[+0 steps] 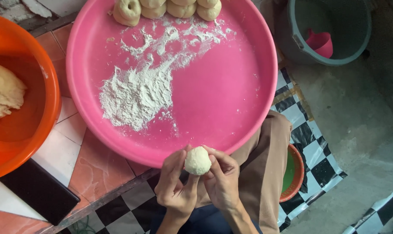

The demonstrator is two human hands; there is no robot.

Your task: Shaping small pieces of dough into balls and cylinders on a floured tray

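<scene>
Orange bowl [49, 108], grey bucket [292, 39], black phone [38, 190]

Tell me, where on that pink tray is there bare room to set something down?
The pink tray is bare on its right half, between the flour pile and the right rim. The far edge is crowded with dough rings. Both hands hold a dough ball at the near rim.

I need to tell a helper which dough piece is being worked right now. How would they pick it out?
Start at the big pink tray dusted with flour. Just past its near rim, the left hand and right hand cup one round dough ball. Unlike the shaped pieces along the far rim, it is off the tray.
</scene>
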